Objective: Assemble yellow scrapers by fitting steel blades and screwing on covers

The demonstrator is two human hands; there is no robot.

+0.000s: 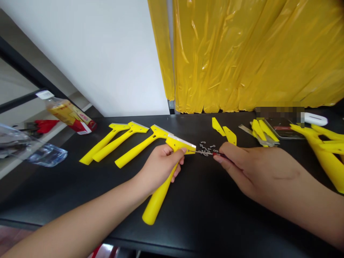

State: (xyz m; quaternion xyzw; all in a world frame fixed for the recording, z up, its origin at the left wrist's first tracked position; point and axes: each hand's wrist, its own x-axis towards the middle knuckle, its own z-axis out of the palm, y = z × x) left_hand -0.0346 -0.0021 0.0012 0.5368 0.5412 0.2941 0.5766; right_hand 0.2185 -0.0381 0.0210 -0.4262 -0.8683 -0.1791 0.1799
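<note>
My left hand [166, 163] is closed round the neck of a yellow scraper [157, 202], whose head carries a metal blade strip along its top edge. In my right hand [255, 168] is a screwdriver [205, 153] with a thin metal shaft and a red collar; the rest of its handle is hidden by my fingers. The shaft points left, its tip at the scraper head near my left thumb. Small screws and nuts [205, 147] lie scattered just behind the shaft. Two loose yellow plates [230, 135] rest behind my right hand.
Three yellow scrapers [134, 148] lie at the left on the black table [113, 204]. More yellow plates and strips [259, 130], a dark device [285, 130] and yellow scraper handles [328, 157] are at the right. A drink bottle [68, 113] and a clear bottle [32, 147] lean at the left edge.
</note>
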